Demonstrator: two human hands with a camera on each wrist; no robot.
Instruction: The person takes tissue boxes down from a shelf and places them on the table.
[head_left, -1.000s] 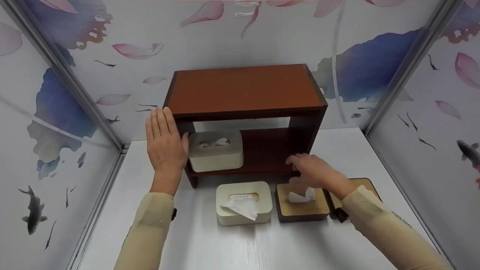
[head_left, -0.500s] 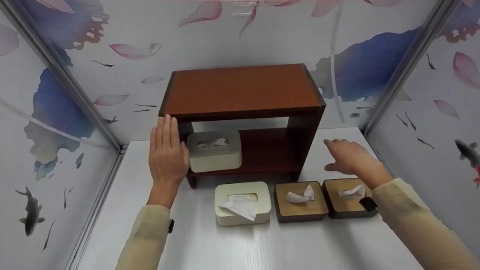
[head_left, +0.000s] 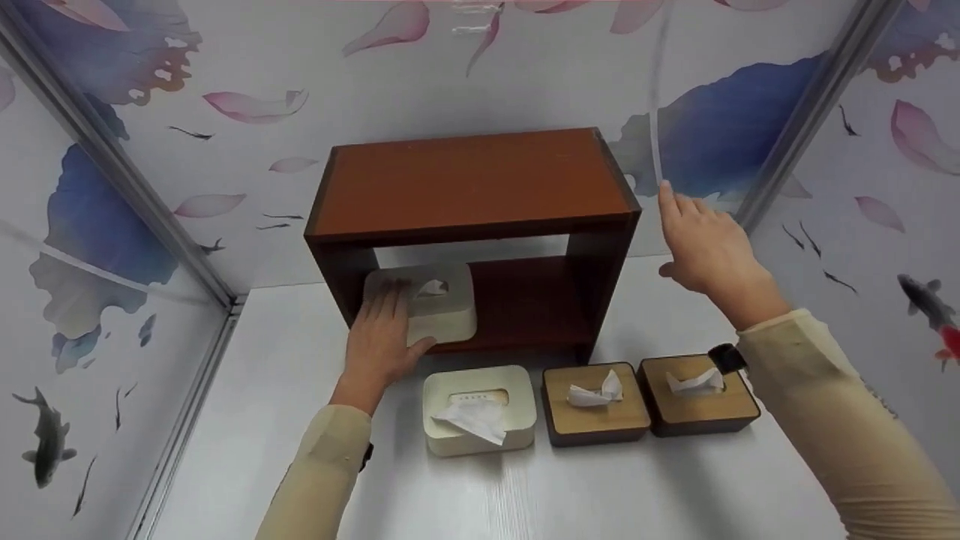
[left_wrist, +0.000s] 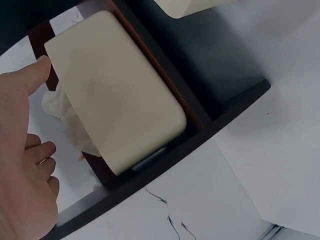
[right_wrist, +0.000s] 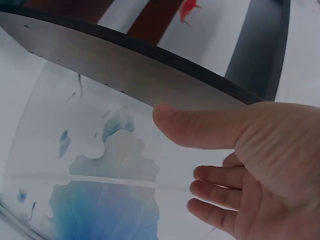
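In the head view, a two-level reddish-brown wooden shelf (head_left: 472, 184) stands at the back of the white table. A cream tissue box (head_left: 454, 315) sits at the left end of its lower board, with white tissue poking out. My left hand (head_left: 379, 341) reaches over the left part of this box, fingers extended above its top; whether they touch it is unclear. The left wrist view shows the thumb beside the edge of the cream box (left_wrist: 112, 90). To the right of the shelf, my right hand (head_left: 709, 247) is raised with fingers extended, holding nothing, beside the shelf's side panel (right_wrist: 125, 70).
A second cream tissue box (head_left: 517, 390) stands on the table before the shelf. To its right are two tissue boxes with wood-coloured tops, a nearer one (head_left: 592, 420) and a far-right one (head_left: 694, 409), side by side. Patterned panels (head_left: 112, 225) enclose the table.
My left hand has moved from the shelf's left side to over the cream tissue box. My right hand has gone from the shelf's lower right front to right of the shelf, higher up.
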